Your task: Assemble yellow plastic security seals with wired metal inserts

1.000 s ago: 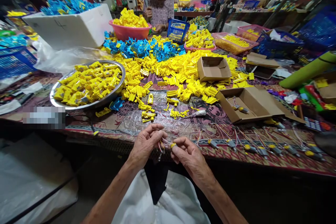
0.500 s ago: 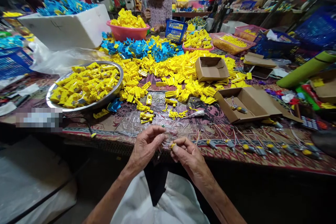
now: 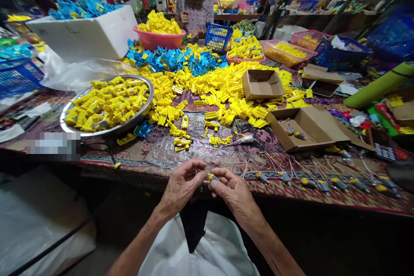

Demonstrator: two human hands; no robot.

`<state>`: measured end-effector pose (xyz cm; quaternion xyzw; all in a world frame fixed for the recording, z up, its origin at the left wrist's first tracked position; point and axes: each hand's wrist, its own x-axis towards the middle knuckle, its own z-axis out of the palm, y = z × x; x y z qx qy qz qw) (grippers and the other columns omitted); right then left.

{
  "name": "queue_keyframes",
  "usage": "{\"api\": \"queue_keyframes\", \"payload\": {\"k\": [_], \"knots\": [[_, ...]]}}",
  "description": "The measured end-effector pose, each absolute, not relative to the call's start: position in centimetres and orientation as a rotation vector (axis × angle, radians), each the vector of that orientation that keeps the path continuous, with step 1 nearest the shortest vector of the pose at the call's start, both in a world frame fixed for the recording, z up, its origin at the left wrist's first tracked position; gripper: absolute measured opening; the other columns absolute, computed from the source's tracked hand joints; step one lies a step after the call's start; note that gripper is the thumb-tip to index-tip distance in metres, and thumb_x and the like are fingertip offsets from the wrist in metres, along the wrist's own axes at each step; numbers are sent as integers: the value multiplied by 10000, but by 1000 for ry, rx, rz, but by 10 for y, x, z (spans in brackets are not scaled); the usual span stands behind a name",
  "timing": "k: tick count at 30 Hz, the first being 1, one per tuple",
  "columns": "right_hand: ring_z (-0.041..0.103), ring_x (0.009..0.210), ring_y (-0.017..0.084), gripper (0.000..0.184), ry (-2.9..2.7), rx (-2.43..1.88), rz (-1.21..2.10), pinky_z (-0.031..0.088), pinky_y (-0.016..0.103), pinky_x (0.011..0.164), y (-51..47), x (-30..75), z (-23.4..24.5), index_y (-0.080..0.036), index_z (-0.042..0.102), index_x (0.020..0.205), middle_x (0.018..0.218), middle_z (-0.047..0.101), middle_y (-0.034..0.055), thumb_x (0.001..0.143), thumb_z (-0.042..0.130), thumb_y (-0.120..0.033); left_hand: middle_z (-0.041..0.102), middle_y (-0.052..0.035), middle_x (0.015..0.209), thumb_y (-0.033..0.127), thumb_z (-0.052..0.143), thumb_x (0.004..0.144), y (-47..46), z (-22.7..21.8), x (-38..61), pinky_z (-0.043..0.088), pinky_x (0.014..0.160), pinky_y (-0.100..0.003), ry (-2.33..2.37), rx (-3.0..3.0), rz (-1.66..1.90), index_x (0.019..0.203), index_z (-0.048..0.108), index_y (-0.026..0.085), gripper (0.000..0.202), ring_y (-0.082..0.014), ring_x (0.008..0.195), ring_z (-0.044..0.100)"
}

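My left hand (image 3: 181, 184) and my right hand (image 3: 230, 189) meet at the near table edge, both pinched on a small motor with a yellow cap (image 3: 212, 177) and its thin wires. Just beyond my hands a crinkled clear plastic sheet (image 3: 168, 152) lies on the patterned cloth. A row of similar small wired motors (image 3: 318, 184) lies along the edge to the right. Small yellow plastic parts (image 3: 181, 141) sit a little beyond my hands.
A metal tray (image 3: 146, 105) heaped with yellow parts stands at left. A big pile of yellow parts (image 3: 226, 90) and blue parts (image 3: 174, 59) covers the middle. Open cardboard boxes (image 3: 307, 127) lie right. A person (image 3: 196, 2) sits across the table.
My hands have closed together slightly and shifted a little up toward the table edge, still holding the small motor and wires.
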<state>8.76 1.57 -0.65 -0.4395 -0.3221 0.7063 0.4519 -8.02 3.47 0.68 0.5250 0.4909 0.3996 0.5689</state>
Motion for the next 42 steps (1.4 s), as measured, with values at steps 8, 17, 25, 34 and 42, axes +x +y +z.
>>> {"api": "queue_keyframes", "payload": {"k": [8, 17, 25, 34, 42], "knots": [[529, 545, 82, 410, -858, -1163, 1697, 410, 226, 568, 13, 92, -4, -153, 621, 1091, 690, 637, -16, 789, 724, -412, 646, 19, 697, 330, 686, 824, 38, 1, -74, 456, 609, -214, 1172, 1089, 892, 964, 623, 177, 217, -112, 631, 604], [420, 447, 65, 414, -970, -1219, 1533, 331, 196, 421, 15, 87, -8, -161, 607, 996, 595, 545, -51, 780, 710, -499, 641, 27, 663, 290, 678, 809, 37, 2, -71, 447, 604, -208, 1143, 1031, 890, 872, 610, 178, 146, -103, 610, 573], [489, 523, 76, 263, -1024, -1192, 1453, 374, 202, 474, 10, 85, -7, -206, 615, 939, 708, 611, -29, 821, 708, -421, 668, 0, 722, 376, 715, 795, 35, 9, -73, 447, 616, -209, 1096, 991, 835, 893, 677, 158, 242, -110, 643, 589], [638, 709, 184, 259, -1191, -1285, 1289, 499, 289, 640, 9, 87, -5, -207, 641, 959, 824, 694, 40, 839, 686, -432, 660, 8, 729, 368, 712, 812, 32, 5, -74, 447, 616, -207, 1090, 1010, 874, 953, 671, 176, 242, -109, 650, 582], [584, 713, 173, 263, -1298, -1415, 1145, 465, 281, 652, 10, 89, -11, -201, 634, 958, 818, 649, 30, 833, 683, -428, 650, -1, 790, 320, 656, 854, 31, 11, -71, 473, 650, -208, 1148, 1205, 945, 911, 691, 183, 152, -122, 708, 589]]}}
